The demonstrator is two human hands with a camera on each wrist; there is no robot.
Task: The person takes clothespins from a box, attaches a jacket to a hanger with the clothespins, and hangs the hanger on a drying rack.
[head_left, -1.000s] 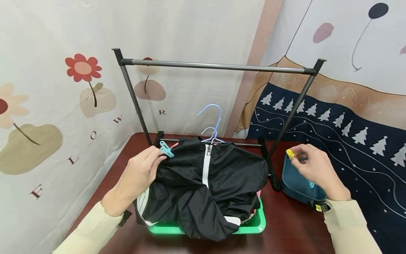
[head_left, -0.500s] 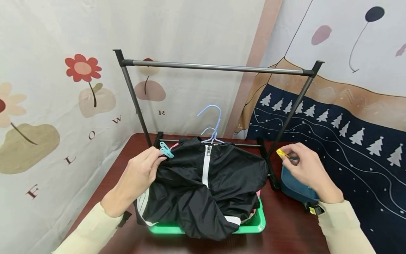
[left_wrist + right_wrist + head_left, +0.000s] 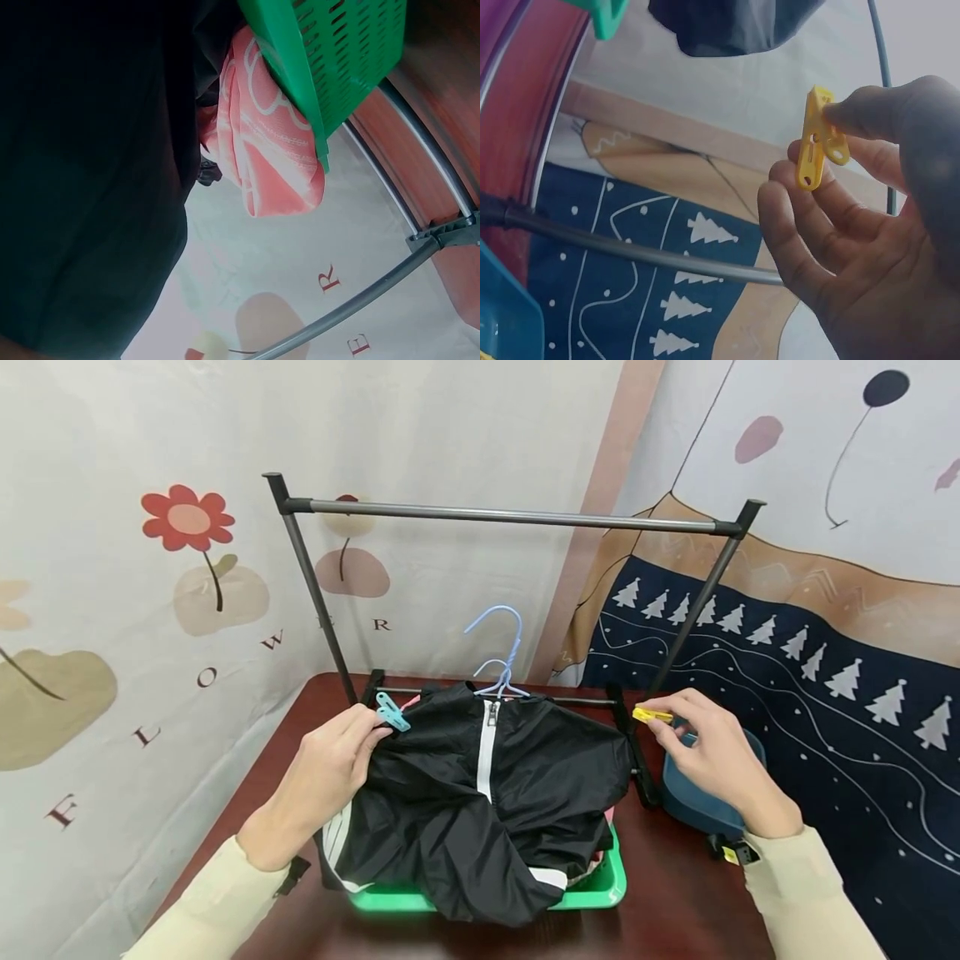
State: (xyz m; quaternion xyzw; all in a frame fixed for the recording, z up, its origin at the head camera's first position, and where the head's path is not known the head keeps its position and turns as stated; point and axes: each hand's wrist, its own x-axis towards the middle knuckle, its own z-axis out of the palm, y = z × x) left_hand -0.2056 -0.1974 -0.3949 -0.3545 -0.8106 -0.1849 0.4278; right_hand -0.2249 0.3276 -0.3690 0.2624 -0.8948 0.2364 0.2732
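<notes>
R grip pinching peg, bin part. hidden

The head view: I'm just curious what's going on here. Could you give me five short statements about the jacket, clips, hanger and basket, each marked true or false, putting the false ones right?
1. A yellow clip is in the grip of the right hand. True.
2. The hanger is hooked over the metal top bar. False: the hook of the hanger stands free, below the metal top bar.
3. The black jacket lies over the green basket. True.
4. A red clip is beside the left hand. False: it is a light blue clip beside the left hand.
5. The jacket's zip strip is white. True.
</notes>
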